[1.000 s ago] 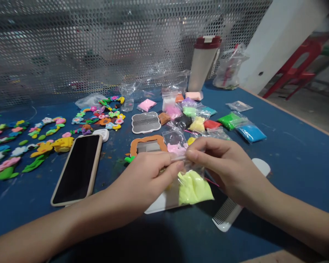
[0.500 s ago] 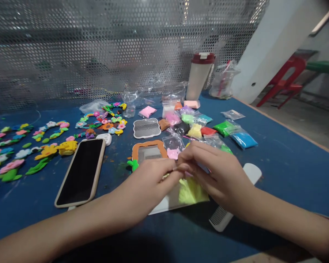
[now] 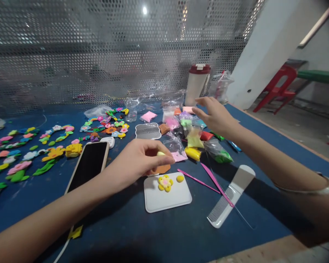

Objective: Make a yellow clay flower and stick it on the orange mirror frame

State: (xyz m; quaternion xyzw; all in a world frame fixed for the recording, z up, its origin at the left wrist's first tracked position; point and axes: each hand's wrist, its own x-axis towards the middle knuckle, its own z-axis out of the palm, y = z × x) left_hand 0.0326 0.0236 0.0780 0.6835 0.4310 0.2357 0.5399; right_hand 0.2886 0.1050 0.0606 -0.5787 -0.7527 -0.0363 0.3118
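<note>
My left hand (image 3: 142, 160) pinches a small lump of pale yellow clay (image 3: 161, 153) between thumb and fingers. Below it lies a white rectangular board (image 3: 167, 201), bearing a yellow clay flower (image 3: 165, 183) with a pink centre and a yellow clay ball (image 3: 180, 178). My right hand (image 3: 216, 117) is raised over the clay packets, its thumb and fingers apart and nothing in them. Nearest beneath it are a pale yellow clay packet (image 3: 195, 138) and a red packet (image 3: 206, 136). An orange-brown clay edge (image 3: 162, 169) shows behind my left hand, the rest hidden.
Pink tools (image 3: 199, 180) and a white comb (image 3: 231, 197) lie right of the board. A phone (image 3: 89, 162) and several clay flower pieces (image 3: 53, 153) are at left. A white-framed mirror (image 3: 148, 131), a tumbler (image 3: 196, 86) and a perforated metal screen (image 3: 98, 54) stand behind.
My hands have parted: the right moved up and away, the left stayed near the board with a clay lump. The pale yellow packet has gone from over the board to the other packets.
</note>
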